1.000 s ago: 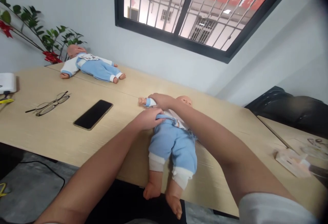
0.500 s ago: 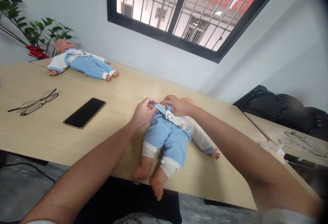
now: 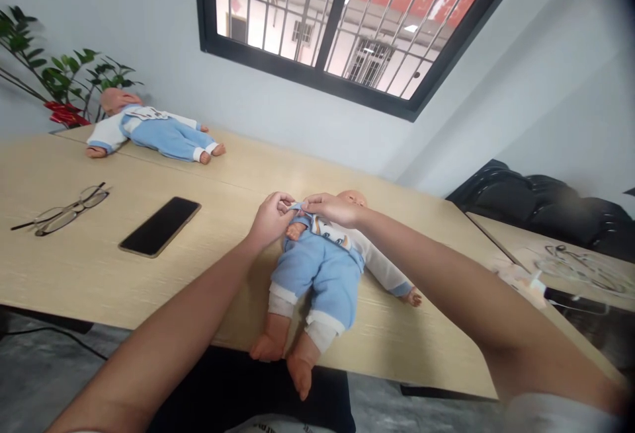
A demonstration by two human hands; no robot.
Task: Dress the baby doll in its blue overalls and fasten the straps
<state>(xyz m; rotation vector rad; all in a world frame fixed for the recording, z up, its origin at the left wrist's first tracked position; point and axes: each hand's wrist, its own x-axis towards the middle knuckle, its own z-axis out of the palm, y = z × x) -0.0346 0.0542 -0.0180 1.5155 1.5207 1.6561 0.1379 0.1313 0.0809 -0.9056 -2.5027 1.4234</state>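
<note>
A baby doll (image 3: 317, 261) in light blue trousers and a white, blue-trimmed top lies face up on the table, its feet over the near edge. At its chest, on the left side, my left hand (image 3: 270, 218) pinches the blue-trimmed edge of the doll's top (image 3: 297, 207). My right hand (image 3: 332, 208) is closed on the same blue edge, close beside the left fingertips. One doll hand (image 3: 296, 230) shows just below my fingers. Behind my right hand only part of the doll's head (image 3: 352, 197) shows.
A second, similarly dressed doll (image 3: 163, 135) lies at the back left, near a potted plant (image 3: 64, 79). Glasses (image 3: 64, 211) and a phone (image 3: 161, 226) rest on the table (image 3: 223, 182) to the left. Tubing (image 3: 580, 268) and black chairs (image 3: 536, 205) are at the right.
The blue edge has been drawn aside and up, uncovering the doll's hand and more of the printed front. My right hand has shifted slightly left, and the doll's head shows more. The view has tilted slightly.
</note>
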